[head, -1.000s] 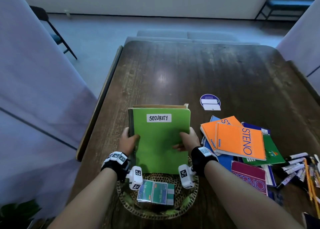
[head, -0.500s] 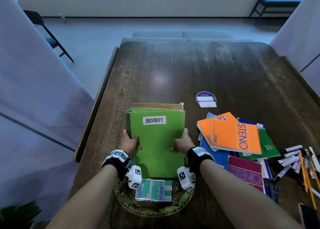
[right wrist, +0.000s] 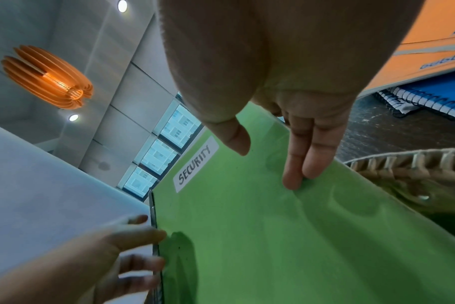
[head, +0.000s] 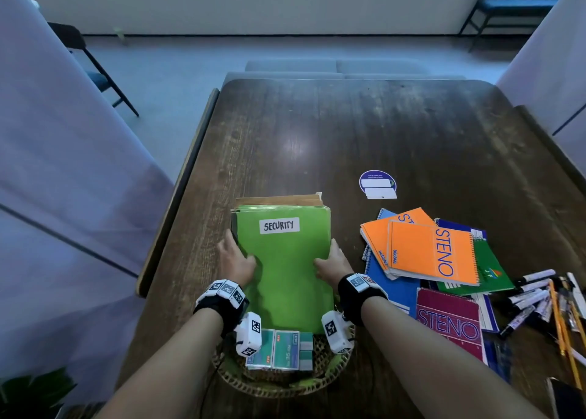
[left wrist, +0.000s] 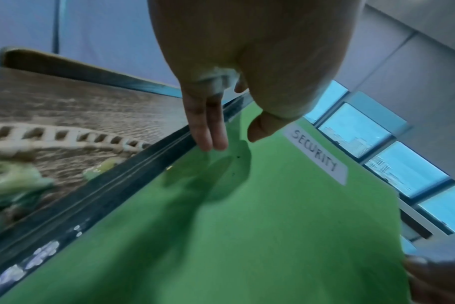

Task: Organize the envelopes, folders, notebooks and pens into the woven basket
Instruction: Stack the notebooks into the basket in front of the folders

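Green folder (head: 285, 269): labelled SECURITY, front of an upright stack, lower end in the woven basket (head: 285, 383).
Left hand (head: 236, 261): grasps the stack's left edge, thumb on the green front, fingers (left wrist: 208, 131) along the side.
Right hand (head: 333, 263): grasps the right edge, thumb on the front, fingers (right wrist: 307, 156) extended along the edge.
Brown envelopes (head: 279, 200): behind the folder, tops showing above it.
Small boxes (head: 279, 350): in the basket, in front of the stack.
Steno notebooks (head: 434, 253): piled on the wooden table (head: 348, 133), right of the basket.
Pens (head: 536, 295): beyond the notebooks, farther right.
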`<state>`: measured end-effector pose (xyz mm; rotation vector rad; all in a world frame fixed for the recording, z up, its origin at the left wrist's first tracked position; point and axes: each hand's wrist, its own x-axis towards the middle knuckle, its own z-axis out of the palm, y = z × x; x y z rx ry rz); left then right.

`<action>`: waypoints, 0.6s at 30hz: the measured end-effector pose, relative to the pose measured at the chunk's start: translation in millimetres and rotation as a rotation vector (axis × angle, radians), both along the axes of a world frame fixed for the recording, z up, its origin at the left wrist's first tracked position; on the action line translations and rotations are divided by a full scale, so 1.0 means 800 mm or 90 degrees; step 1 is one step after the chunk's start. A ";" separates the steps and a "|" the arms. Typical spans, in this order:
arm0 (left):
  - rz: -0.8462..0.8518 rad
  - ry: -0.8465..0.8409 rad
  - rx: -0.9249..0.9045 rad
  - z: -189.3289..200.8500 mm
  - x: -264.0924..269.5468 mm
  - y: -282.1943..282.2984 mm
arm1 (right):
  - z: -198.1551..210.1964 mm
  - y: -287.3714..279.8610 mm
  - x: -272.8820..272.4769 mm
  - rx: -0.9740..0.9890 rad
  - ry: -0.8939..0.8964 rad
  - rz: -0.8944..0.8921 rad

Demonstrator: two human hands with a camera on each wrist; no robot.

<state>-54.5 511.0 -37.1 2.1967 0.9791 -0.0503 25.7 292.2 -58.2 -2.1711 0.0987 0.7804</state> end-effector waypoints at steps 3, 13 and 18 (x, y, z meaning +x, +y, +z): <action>-0.058 -0.085 0.095 0.018 0.013 -0.018 | 0.013 -0.012 -0.002 -0.002 -0.065 0.013; -0.368 -0.177 -0.012 0.042 0.080 -0.146 | 0.029 -0.134 0.022 -0.024 -0.128 -0.032; -0.432 -0.145 -0.058 0.041 0.110 -0.228 | 0.022 -0.226 0.037 -0.100 -0.084 -0.065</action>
